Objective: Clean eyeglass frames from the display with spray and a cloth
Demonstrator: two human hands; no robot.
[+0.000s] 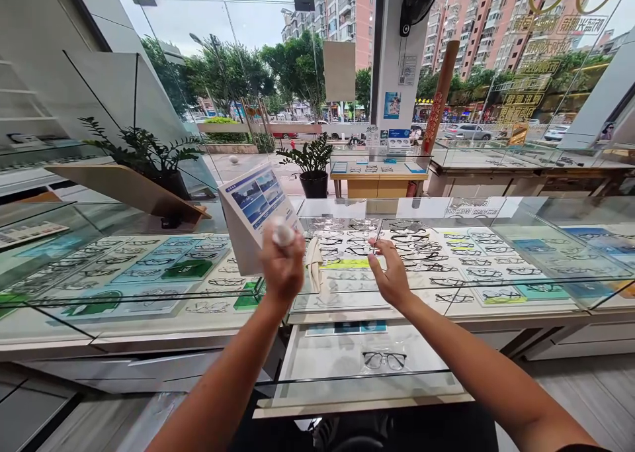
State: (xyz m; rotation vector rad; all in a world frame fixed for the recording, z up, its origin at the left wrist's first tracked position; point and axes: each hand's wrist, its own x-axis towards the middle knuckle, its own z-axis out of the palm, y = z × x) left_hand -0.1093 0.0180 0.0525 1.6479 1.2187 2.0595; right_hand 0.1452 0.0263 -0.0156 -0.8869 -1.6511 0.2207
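My left hand [282, 267] is raised over the glass counter, its fingers wrapped round a white bottle [283, 232], blurred by motion. To the right, my right hand [390, 273] pinches a thin, upright piece [378, 232] between thumb and fingers; it looks like part of a pair of glasses. Between the hands a beige cloth [314, 265] lies on the glass. A display card [255, 204] with pictures stands just behind my left hand. Below my hands, one dark-rimmed pair of glasses [384, 360] lies in the open drawer [337, 366].
Rows of eyeglasses [461, 247] fill the glass showcase on both sides. A tilted wooden board [133, 187] stands at the left beside a potted plant [171, 167]. Another potted plant [315, 167] stands behind the counter. The drawer's front edge juts toward me.
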